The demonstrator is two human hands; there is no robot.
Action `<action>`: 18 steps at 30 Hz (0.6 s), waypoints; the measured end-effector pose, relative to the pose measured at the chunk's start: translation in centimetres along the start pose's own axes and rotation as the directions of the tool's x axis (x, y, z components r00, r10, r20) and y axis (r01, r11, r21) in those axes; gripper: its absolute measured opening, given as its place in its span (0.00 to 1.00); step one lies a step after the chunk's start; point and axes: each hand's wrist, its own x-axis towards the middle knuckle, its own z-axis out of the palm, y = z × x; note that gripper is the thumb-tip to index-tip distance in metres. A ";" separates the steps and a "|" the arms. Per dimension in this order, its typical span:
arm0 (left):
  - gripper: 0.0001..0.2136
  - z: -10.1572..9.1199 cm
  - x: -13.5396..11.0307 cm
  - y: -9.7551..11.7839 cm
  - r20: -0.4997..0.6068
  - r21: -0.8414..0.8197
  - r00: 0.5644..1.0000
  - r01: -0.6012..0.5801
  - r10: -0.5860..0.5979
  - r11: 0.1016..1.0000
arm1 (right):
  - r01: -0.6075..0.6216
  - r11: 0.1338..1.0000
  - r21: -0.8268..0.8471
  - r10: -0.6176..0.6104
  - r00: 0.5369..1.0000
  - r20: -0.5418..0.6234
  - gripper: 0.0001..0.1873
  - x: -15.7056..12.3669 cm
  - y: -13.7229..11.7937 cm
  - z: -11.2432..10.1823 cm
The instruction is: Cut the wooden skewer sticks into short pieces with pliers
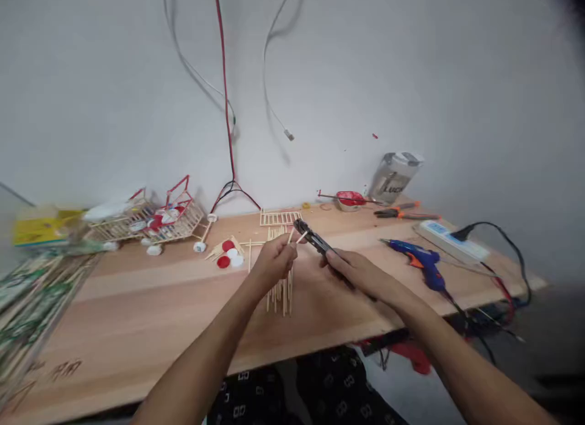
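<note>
My left hand (274, 262) is closed, pinching a thin wooden stick (302, 236) over the middle of the table. My right hand (350, 268) grips a pair of dark pliers (317, 241), whose jaws are at the stick, just beyond the left fingertips. Whether the jaws touch the stick is too small to tell. Below and behind the left hand lies a bunch of similar sticks (284, 297), partly hidden by it. Farther back, a ladder-like frame of sticks (280, 218) rests flat near the wall.
Two stick-built carts (178, 221) stand back left, near red and white discs (236, 260). Right of my hands are a blue glue gun (423, 259), a power strip (450, 241), orange-handled pliers (406, 213) and a clear jar (395, 178). Bundled sticks (36, 309) line the left edge.
</note>
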 end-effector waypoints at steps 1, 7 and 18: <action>0.14 0.0 -0.1 0.0 0.002 -0.002 1.000 0.002 -0.002 1.000 | 0.008 1.000 -0.002 -0.008 1.000 -0.002 0.31 -0.1 -0.1 0.1; 0.15 -0.2 -0.2 0.0 0.029 -0.005 0.999 0.024 -0.024 1.000 | 0.050 0.998 -0.043 -0.051 0.998 -0.026 0.28 -0.3 -0.3 0.4; 0.13 -0.3 -0.2 -0.5 -0.025 0.137 1.000 0.002 0.002 0.991 | 0.075 0.995 -0.066 -0.081 0.991 -0.105 0.27 0.2 0.5 1.7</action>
